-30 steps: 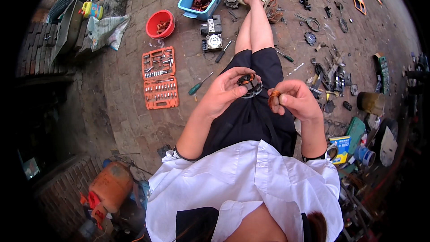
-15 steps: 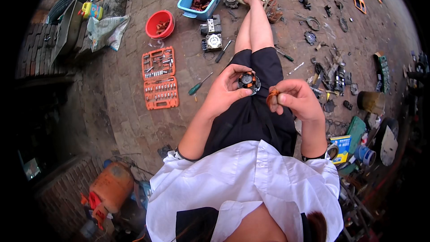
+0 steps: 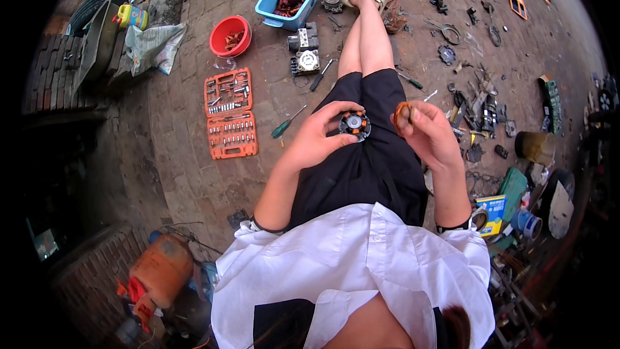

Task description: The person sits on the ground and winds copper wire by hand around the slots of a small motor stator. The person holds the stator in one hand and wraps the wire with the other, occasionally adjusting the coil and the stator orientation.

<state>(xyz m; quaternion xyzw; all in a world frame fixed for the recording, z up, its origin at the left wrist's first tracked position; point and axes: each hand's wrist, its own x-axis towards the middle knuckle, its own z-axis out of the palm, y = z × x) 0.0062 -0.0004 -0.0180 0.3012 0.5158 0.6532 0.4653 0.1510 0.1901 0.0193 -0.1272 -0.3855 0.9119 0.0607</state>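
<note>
Over the black shorts [image 3: 349, 178], a round, orange-wound motor core [image 3: 354, 124] is pinched at its edge by the left hand [image 3: 321, 134]. Apart from it, to the right, a copper wire bundle [image 3: 401, 118] is pinched by the right hand [image 3: 434, 136].

The left fingers [image 3: 341, 108] hold a motor part [image 3: 354, 124] over the lap [image 3: 339, 171]; to its right, the right fingers [image 3: 424, 121] hold a wire coil [image 3: 398, 123]. On the floor [image 3: 174, 181], leftward, a screwdriver [image 3: 279, 130] lies right of a socket set [image 3: 230, 114]; beyond the set, a bowl [image 3: 217, 40], then a tub [image 3: 281, 22].
</note>
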